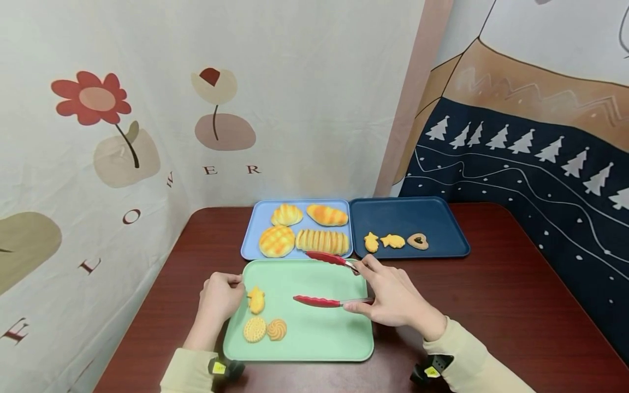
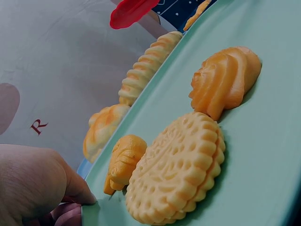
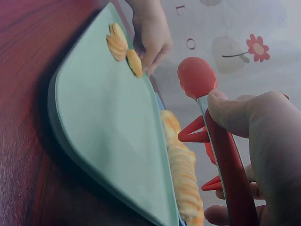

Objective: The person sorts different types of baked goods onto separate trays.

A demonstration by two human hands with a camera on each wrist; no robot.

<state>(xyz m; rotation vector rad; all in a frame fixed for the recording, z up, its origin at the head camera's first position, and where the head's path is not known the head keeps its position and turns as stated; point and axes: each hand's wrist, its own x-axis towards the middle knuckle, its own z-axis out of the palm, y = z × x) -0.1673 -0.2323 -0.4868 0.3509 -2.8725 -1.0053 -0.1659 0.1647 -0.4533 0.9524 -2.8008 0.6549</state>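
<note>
My left hand (image 1: 221, 296) pinches the left rim of the light green tray (image 1: 326, 335); in the left wrist view its thumb (image 2: 77, 186) lies on the edge with fingers below. On that tray's left side are a small yellow shaped cookie (image 1: 256, 301), a round dimpled cookie (image 1: 255, 329) and a swirl cookie (image 1: 277, 329). My right hand (image 1: 395, 295) holds red-tipped tongs (image 1: 318, 302) above the tray. The tongs' arms are spread apart with nothing between them. In the right wrist view, a red tong tip (image 3: 197, 77) points away from the hand.
Behind the green tray stands a light blue tray (image 1: 249, 240) with several bread pieces, such as a ridged loaf (image 1: 321, 241). A dark blue tray (image 1: 398, 213) beside it bears two yellow cookies and a heart-shaped cookie (image 1: 417, 241). Printed curtains hang behind the brown table (image 1: 506, 305).
</note>
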